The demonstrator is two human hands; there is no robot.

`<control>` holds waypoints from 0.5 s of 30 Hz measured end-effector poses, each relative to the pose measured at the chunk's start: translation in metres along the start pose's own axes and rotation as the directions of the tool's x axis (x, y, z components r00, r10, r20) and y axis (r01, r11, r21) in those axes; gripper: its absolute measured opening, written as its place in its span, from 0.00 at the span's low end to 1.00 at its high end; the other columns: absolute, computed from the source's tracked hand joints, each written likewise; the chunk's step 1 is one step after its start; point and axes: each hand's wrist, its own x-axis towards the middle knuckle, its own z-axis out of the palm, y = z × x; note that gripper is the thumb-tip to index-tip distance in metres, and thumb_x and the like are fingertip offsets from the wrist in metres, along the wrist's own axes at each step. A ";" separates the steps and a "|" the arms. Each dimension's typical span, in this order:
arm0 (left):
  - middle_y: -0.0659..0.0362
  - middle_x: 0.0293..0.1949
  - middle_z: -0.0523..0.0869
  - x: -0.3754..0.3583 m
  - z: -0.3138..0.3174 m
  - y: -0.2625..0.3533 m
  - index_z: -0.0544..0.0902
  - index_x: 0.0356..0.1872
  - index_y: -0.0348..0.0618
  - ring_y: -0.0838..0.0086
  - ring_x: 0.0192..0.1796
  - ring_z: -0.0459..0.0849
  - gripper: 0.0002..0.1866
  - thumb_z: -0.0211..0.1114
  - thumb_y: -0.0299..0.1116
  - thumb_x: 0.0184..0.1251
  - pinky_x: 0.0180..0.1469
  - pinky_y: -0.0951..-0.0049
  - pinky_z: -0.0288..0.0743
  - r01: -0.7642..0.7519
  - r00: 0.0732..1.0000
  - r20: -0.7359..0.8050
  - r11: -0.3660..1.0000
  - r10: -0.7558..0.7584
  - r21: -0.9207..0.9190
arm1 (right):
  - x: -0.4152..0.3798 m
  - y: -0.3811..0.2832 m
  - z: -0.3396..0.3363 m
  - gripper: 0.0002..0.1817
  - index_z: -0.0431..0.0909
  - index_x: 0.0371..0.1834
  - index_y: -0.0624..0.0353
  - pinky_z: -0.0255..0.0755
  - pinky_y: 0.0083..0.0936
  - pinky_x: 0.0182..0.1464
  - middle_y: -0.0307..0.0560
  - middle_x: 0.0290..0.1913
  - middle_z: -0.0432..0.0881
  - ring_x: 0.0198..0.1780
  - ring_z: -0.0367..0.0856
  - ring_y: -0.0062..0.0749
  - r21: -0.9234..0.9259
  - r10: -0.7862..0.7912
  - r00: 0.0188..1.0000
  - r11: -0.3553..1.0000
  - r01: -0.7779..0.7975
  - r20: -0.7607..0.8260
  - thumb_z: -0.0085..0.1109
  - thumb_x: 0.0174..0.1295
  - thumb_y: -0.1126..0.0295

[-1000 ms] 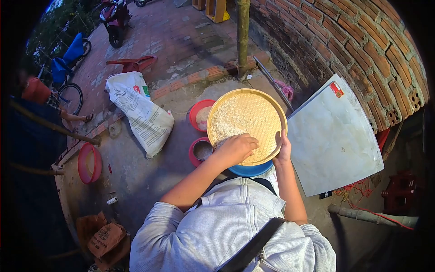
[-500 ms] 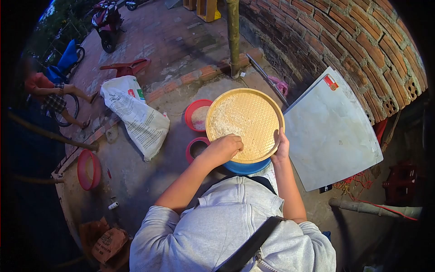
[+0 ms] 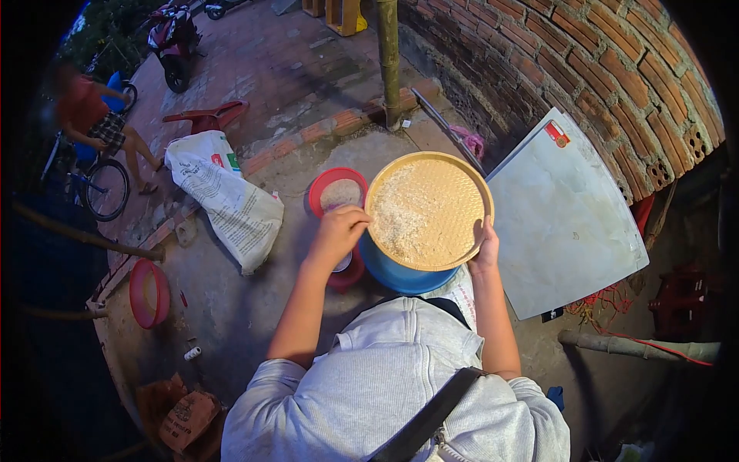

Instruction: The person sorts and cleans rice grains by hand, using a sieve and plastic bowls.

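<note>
Yellow woven tray (image 3: 454, 208) is up over the blue basin (image 3: 392, 277), pale grains (image 3: 396, 219) mostly on its left side. Right hand (image 3: 486, 248) has the rim gripped, thumb on top. Left hand (image 3: 337, 233) is pinched narrow by the opposite rim, can't tell if anything's in it. Red bowl (image 3: 314, 194) sits just beyond.

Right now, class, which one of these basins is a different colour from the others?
The blue basin, partly hidden by the woven tray; the others are red.
</note>
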 end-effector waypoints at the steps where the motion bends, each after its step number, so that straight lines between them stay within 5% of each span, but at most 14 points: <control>1: 0.55 0.32 0.84 -0.005 -0.003 -0.010 0.83 0.31 0.37 0.65 0.36 0.83 0.05 0.63 0.21 0.52 0.40 0.71 0.76 0.004 1.000 0.004 1.000 -0.004 0.000 | 0.000 -0.003 -0.001 0.26 0.65 0.61 0.62 0.70 0.33 0.56 0.50 0.56 0.75 0.55 0.75 0.40 -0.001 -0.022 1.000 1.000 0.022 0.008 0.43 0.68 0.53; 3: 0.55 0.33 0.84 -0.019 -0.001 -0.034 0.84 0.32 0.37 0.67 0.35 0.84 0.06 0.64 0.21 0.52 0.37 0.72 0.76 0.176 0.984 -0.042 0.984 -0.175 0.011 | 0.000 -0.009 -0.009 0.28 0.64 0.61 0.62 0.67 0.33 0.58 0.50 0.57 0.74 0.57 0.73 0.40 -0.030 -0.040 0.999 0.999 0.039 -0.018 0.43 0.68 0.51; 6: 0.55 0.30 0.84 -0.042 0.012 -0.079 0.84 0.30 0.37 0.68 0.32 0.84 0.05 0.64 0.21 0.51 0.35 0.72 0.76 0.193 0.981 -0.051 0.977 -0.189 0.094 | 0.001 -0.015 -0.016 0.29 0.63 0.61 0.63 0.65 0.34 0.60 0.50 0.58 0.72 0.59 0.71 0.41 -0.030 -0.085 0.996 0.996 0.085 -0.011 0.42 0.68 0.50; 7: 0.51 0.44 0.83 -0.047 0.011 -0.093 0.83 0.40 0.40 0.63 0.44 0.83 0.14 0.67 0.23 0.50 0.44 0.68 0.77 0.328 0.927 0.146 0.936 -0.345 0.125 | -0.002 -0.019 -0.015 0.28 0.63 0.61 0.63 0.65 0.34 0.60 0.50 0.58 0.72 0.59 0.71 0.41 -0.026 -0.104 0.994 0.994 0.104 -0.015 0.42 0.68 0.51; 8: 0.51 0.44 0.83 -0.056 0.016 -0.102 0.83 0.40 0.40 0.63 0.44 0.83 0.14 0.67 0.23 0.50 0.44 0.68 0.77 0.329 0.926 0.150 0.936 -0.346 0.123 | -0.004 -0.020 -0.015 0.28 0.63 0.61 0.63 0.65 0.35 0.60 0.50 0.59 0.72 0.59 0.71 0.41 -0.022 -0.125 0.992 0.992 0.124 -0.017 0.42 0.68 0.51; 10: 0.46 0.62 0.70 -0.069 0.018 -0.100 0.73 0.59 0.46 0.55 0.59 0.74 0.32 0.71 0.28 0.47 0.58 0.65 0.70 0.202 0.909 0.252 0.880 -0.331 0.429 | -0.004 -0.023 -0.018 0.28 0.63 0.61 0.63 0.65 0.35 0.60 0.51 0.59 0.72 0.59 0.71 0.41 -0.016 -0.126 0.991 0.992 0.125 -0.052 0.42 0.68 0.52; 11: 0.46 0.62 0.70 -0.069 0.018 -0.102 0.73 0.59 0.46 0.55 0.59 0.74 0.32 0.71 0.28 0.47 0.58 0.65 0.70 0.197 0.910 0.255 0.882 -0.328 0.429 | -0.004 -0.024 -0.020 0.27 0.63 0.61 0.63 0.66 0.35 0.60 0.51 0.58 0.72 0.59 0.72 0.41 -0.013 -0.127 0.990 0.992 0.127 -0.067 0.42 0.68 0.52; 13: 0.42 0.71 0.49 -0.063 0.015 -0.085 0.50 0.72 0.53 0.48 0.69 0.59 0.52 0.74 0.36 0.46 0.67 0.62 0.59 0.389 0.620 0.412 0.717 -0.668 0.578 | -0.005 -0.026 -0.022 0.27 0.64 0.61 0.63 0.67 0.35 0.59 0.51 0.58 0.73 0.58 0.73 0.41 -0.017 -0.142 0.986 0.990 0.141 -0.083 0.42 0.68 0.52; 14: 0.42 0.71 0.49 -0.064 0.018 -0.090 0.50 0.72 0.53 0.48 0.69 0.59 0.52 0.74 0.36 0.46 0.67 0.62 0.59 0.389 0.617 0.417 0.719 -0.667 0.576 | -0.004 -0.026 -0.025 0.27 0.64 0.61 0.63 0.67 0.35 0.59 0.51 0.58 0.73 0.58 0.73 0.41 -0.021 -0.142 0.986 0.990 0.141 -0.088 0.42 0.68 0.52; 15: 0.40 0.71 0.49 -0.062 0.020 -0.093 0.46 0.72 0.53 0.48 0.69 0.59 0.53 0.73 0.40 0.48 0.67 0.61 0.59 0.410 0.735 0.397 0.826 -0.550 0.386 | -0.003 -0.026 -0.026 0.27 0.64 0.60 0.64 0.69 0.35 0.58 0.52 0.57 0.73 0.56 0.74 0.42 -0.001 -0.134 0.988 0.991 0.134 -0.072 0.43 0.68 0.53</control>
